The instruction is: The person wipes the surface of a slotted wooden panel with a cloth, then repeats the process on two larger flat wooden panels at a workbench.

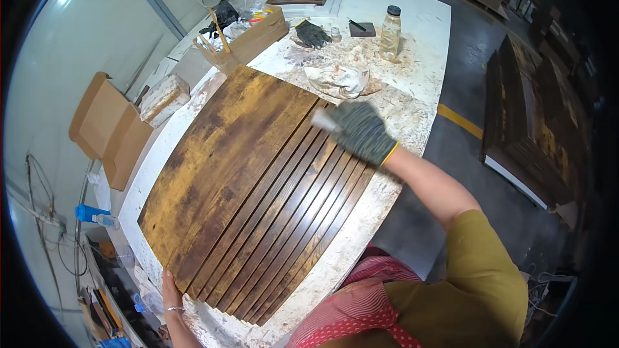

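Note:
A stack of brown wood-grain boards [225, 142] lies fanned out in steps on the white table, with the top board fully exposed. My right hand [364, 132], in a dark grey-green knit glove with a yellow cuff, is closed around a small white pad [325, 120]. Motion blurs the pad at the far end of the stepped edges, and I cannot tell whether it is cloth or a block. Bare, with a bracelet at the wrist, my left hand [171, 294] rests its stretched fingers against the stack's near-left corner; part of it is hidden.
Beyond the boards, a crumpled white rag [340, 79], a dark glove [313, 34] and a capped clear bottle [391, 33] sit on the stained table [422, 58]. Cardboard boxes [258, 33] line the left side. More dark panels [532, 122] are stacked on the right.

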{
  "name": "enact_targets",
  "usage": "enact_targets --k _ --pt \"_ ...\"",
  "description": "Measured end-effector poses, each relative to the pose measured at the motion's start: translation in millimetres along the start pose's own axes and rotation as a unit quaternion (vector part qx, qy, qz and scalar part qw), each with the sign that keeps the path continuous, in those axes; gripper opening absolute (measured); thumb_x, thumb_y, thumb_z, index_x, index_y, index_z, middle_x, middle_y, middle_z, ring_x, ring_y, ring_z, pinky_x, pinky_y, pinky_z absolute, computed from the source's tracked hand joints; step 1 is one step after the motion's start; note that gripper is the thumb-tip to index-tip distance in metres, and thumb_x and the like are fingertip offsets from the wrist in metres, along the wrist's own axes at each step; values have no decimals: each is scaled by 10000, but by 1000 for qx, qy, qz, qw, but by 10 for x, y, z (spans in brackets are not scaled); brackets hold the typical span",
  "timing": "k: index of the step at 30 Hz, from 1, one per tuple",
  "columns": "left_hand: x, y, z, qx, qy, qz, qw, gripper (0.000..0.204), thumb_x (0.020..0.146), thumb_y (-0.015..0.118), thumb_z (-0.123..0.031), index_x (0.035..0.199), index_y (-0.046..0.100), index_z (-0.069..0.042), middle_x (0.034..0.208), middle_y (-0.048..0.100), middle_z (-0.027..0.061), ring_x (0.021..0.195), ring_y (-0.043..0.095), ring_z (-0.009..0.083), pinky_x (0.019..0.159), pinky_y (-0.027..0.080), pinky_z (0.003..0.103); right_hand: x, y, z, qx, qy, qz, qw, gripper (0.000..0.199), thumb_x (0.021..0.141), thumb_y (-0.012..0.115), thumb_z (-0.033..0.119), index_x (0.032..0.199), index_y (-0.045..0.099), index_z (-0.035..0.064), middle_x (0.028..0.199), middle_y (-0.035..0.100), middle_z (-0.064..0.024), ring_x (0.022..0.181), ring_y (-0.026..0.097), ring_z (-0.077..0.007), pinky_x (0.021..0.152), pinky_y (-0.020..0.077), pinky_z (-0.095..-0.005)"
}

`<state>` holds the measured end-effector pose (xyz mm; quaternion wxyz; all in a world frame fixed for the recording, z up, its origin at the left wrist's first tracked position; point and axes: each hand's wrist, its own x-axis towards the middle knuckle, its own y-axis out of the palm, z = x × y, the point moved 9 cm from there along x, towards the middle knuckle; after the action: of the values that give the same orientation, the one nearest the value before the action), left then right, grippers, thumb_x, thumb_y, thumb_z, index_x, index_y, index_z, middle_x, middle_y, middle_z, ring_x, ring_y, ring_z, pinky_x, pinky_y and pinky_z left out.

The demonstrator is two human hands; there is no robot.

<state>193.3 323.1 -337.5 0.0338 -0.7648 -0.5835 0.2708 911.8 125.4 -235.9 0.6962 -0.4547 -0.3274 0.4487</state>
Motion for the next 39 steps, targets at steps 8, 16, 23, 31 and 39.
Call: enact_targets --k 8,16,23,31,39 --pt "-45 0 9 21 -22 -44 999 791 991 483 -556 1566 242 -69 1624 232 113 1487 249 272 1160 290 500 -133 -227 243 6 -230 -192 954 414 872 626 389 1127 657 65 916 657 -197 865 637 -327 788 503 -451" --pt "-91 185 -138 -33 9 11 999 766 1010 471 -511 1545 262 -3 1606 271 141 1478 264 267 1203 207 387 -89 -414 -304 -39 71 -192 978 433 891 601 286 1236 632 27 987 667 -216 946 627 -368 831 510 -458" --pt "-105 173 -110 -24 6 1 1000 788 1001 475 -530 1556 233 -26 1613 250 145 1482 253 281 1188 223 426 -384 613 669 110 -116 -189 969 414 881 636 283 1220 592 50 963 620 -116 899 622 -276 753 507 -460" --pt "-118 230 -142 -2 7 -7 1000 815 990 478 -552 1570 200 -52 1622 227 149 1486 241 297 1171 241 471 -1018 358 2297 80 -308 -100 943 374 897 628 240 1237 577 93 901 633 -124 852 650 -283 737 526 -419" --pt "-149 335 -154 28 -7 -5 1000 843 979 482 -574 1583 167 -78 1631 203 153 1491 228 312 1154 259 515 -702 466 1435 42 -131 -227 964 440 851 662 280 1213 610 34 937 617 -153 860 596 -326 799 457 -463"
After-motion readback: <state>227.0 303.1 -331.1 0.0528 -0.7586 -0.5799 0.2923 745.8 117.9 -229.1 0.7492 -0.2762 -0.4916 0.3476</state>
